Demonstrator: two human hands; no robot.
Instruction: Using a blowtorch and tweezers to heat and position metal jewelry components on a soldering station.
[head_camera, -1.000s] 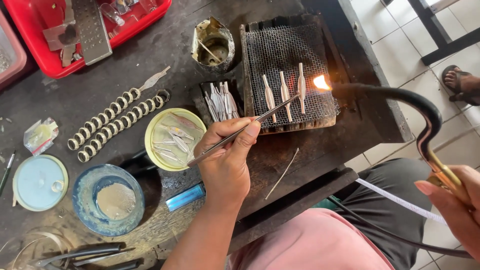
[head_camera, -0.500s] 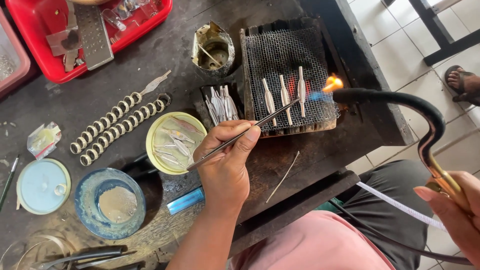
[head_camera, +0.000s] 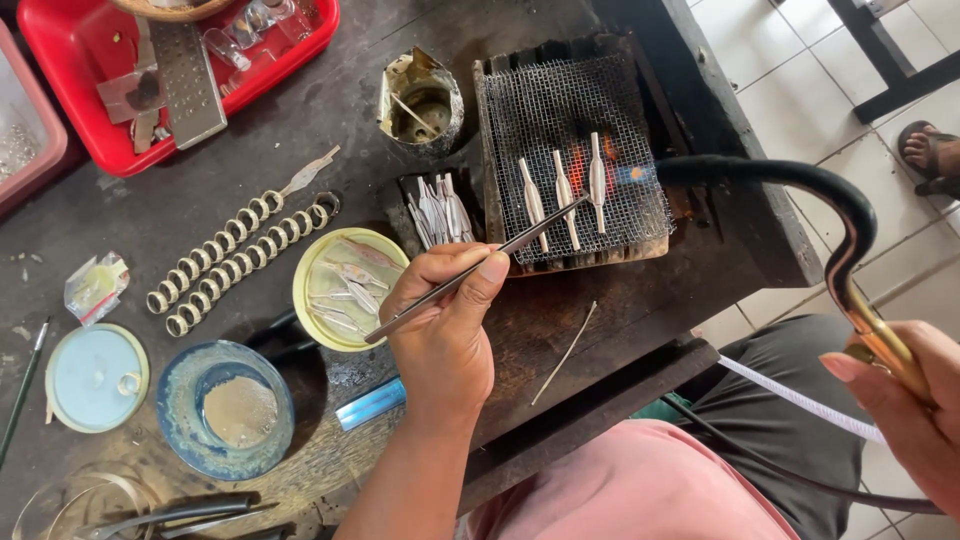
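My left hand (head_camera: 445, 340) grips slim metal tweezers (head_camera: 500, 255), whose tips reach between the silver spindle-shaped pieces (head_camera: 565, 195) lying on a wire mesh block (head_camera: 560, 110). At the lower right, my right hand (head_camera: 905, 410) holds the brass handle of a curved black torch (head_camera: 800, 180). Its nozzle points left at the rightmost piece, with a small bluish flame (head_camera: 625, 172). The mesh glows red beside that piece.
On the dark bench are a red tray (head_camera: 60, 60) of tools, a metal cup (head_camera: 420, 100), two rows of rings (head_camera: 230, 250), a yellow dish (head_camera: 315, 265) of silver bits, a blue bowl (head_camera: 190, 400), a pale blue lid (head_camera: 85, 375) and a thin wire (head_camera: 565, 350). A sandalled foot (head_camera: 930, 150) is on the tiled floor.
The bright orange flame has shrunk to a small blue one and the mesh now glows red. The tweezers' tips have moved up and right, in among the pieces.
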